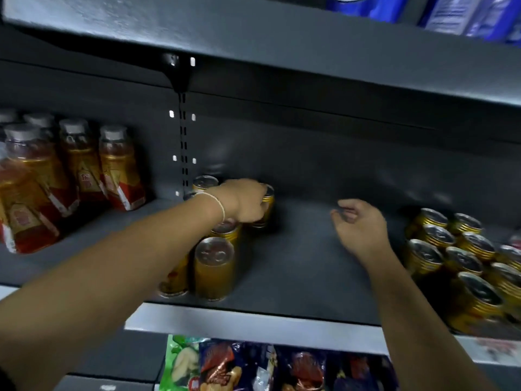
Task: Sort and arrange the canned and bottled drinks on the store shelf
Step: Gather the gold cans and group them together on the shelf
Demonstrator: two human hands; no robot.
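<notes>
The left hand [248, 203] grips a gold metal drink can [268, 206] standing upright far back on the dark grey metal shelf [296, 266]; the right hand [362, 227] hovers nearby, fingers loosely curled, holding nothing

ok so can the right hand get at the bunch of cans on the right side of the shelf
Probably yes. The right hand hovers empty over bare shelf, and the bunch of cans stands just beside it on its right, tops uncovered, with nothing between them.
</notes>
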